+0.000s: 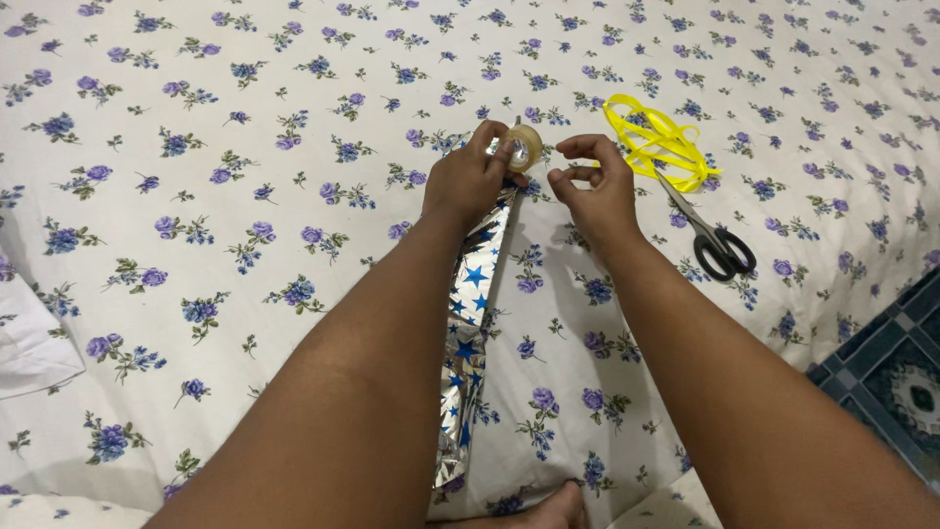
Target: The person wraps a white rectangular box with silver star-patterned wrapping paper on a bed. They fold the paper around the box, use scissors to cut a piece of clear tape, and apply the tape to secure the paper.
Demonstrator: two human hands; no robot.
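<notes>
My left hand [468,178] grips a small roll of clear tape [527,147], held up just above the bed. My right hand [592,186] is right beside the roll, thumb and forefinger pinched together as if on the tape's loose end, which is too thin to see. Under both hands lies a long rolled sheet of silver wrapping paper with blue stars [473,323], running from my hands back toward me.
A white bedsheet with purple flowers [215,216] covers the surface. Yellow ribbon [658,142] lies bunched to the right, with black-handled scissors [707,230] beside it. A blue patterned mat [891,377] shows at the lower right. White cloth [29,338] lies at the left edge.
</notes>
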